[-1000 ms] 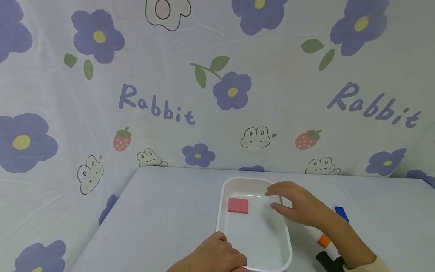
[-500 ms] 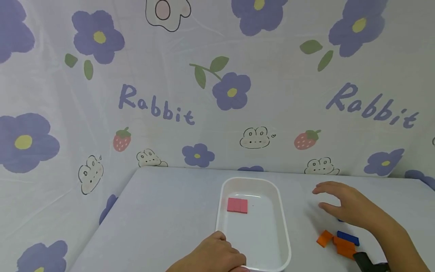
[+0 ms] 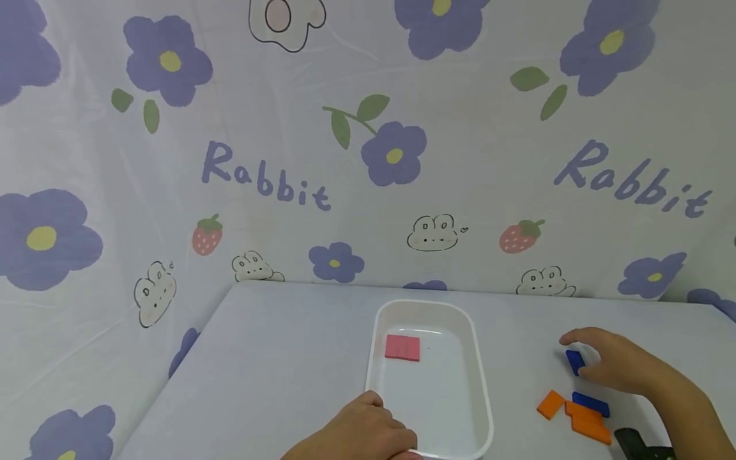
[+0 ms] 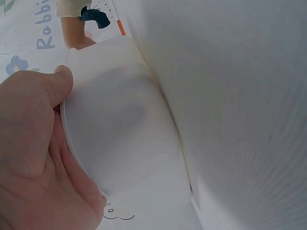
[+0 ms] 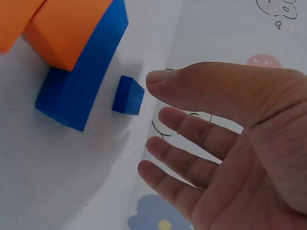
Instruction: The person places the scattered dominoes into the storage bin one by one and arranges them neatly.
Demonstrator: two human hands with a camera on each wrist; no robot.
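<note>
My left hand (image 3: 365,428) grips the near-left rim of a white plastic tray (image 3: 482,383), thumb on one side of the wall and fingers on the other, as the left wrist view shows. Inside the tray, pink blocks (image 3: 402,348) lie side by side toward the far left. Over on the right, my right hand (image 3: 623,363) hovers with spread, relaxed fingers around a small blue block (image 3: 575,362), holding nothing. In the right wrist view that blue block (image 5: 128,96) sits just off the thumb tip. Nearer me lies a second, longer blue block (image 3: 591,404).
Orange blocks (image 3: 589,423) lie against the longer blue one, and a single orange block (image 3: 551,404) sits left of them. A black wrist strap piece (image 3: 635,444) shows beneath the right forearm. Behind the white table (image 3: 287,345) hangs a flower-print cloth (image 3: 276,115).
My right hand has left the tray's far-right rim and moved right, then down around the small blue block. The left hand keeps its grip, and the tray stays in place.
</note>
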